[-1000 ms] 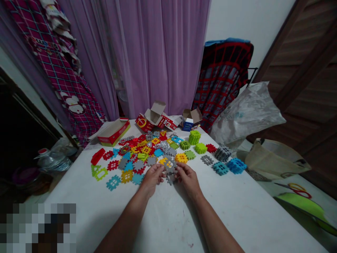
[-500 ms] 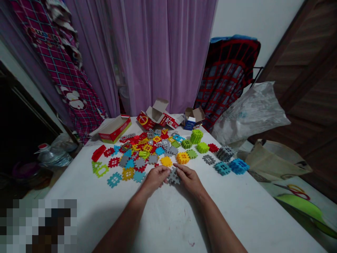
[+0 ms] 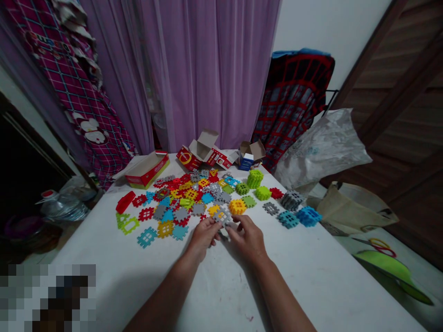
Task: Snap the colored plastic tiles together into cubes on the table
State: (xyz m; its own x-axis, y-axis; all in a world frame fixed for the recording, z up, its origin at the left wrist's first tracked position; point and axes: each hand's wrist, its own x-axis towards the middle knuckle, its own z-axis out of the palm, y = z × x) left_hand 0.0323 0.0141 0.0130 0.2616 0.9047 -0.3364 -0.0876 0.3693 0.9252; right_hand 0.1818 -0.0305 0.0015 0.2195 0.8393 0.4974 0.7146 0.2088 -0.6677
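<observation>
Between my hands, over the near-middle of the white table, is a grey interlocking building piece (image 3: 222, 215) with window-like openings, raised and tilted. My left hand (image 3: 206, 234) pinches its lower left side. On the other side, my right hand (image 3: 248, 236) has its thumb against the lower right edge, fingers curled. A second grey part shows dimly below, and the fingers partly hide how the two join. Just beyond lie a yellow flat piece (image 3: 213, 210) and a yellow assembled block (image 3: 237, 206).
Many loose coloured pieces (image 3: 181, 214) spread over the table's left and middle. Assembled blue (image 3: 309, 216), teal (image 3: 288, 219), grey (image 3: 291, 200) and lime (image 3: 255, 178) blocks stand to the right. Opened cardboard boxes (image 3: 147, 170) line the back edge. A plastic bag (image 3: 321, 145) hangs at right.
The grey piece has been raised and turned so its openings face me more. My right hand's fingers have shifted. The whole view has moved slightly.
</observation>
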